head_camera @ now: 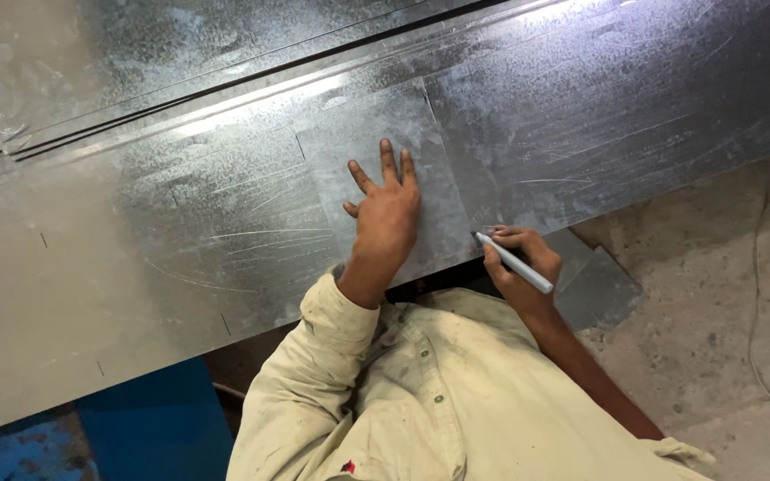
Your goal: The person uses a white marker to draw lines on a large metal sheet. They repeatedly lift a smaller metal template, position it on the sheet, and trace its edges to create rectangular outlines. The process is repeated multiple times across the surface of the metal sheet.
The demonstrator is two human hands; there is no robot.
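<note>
A small rectangular piece of galvanized sheet metal [376, 125] lies flat on a large galvanized sheet [180, 223]. My left hand [387, 209] presses down on the small piece with fingers spread. My right hand [517, 260] grips a grey marker pen [514, 264]. The pen's dark tip touches the metal at the small piece's lower right corner, near the big sheet's front edge. Both sleeves of my cream shirt [421, 392] fill the bottom of the view.
More long metal sheets [91, 53] are stacked behind, with a dark gap between them. A blue support [153, 428] shows under the sheet at bottom left. Concrete floor [724, 294] with metal offcuts [594, 285] lies to the right.
</note>
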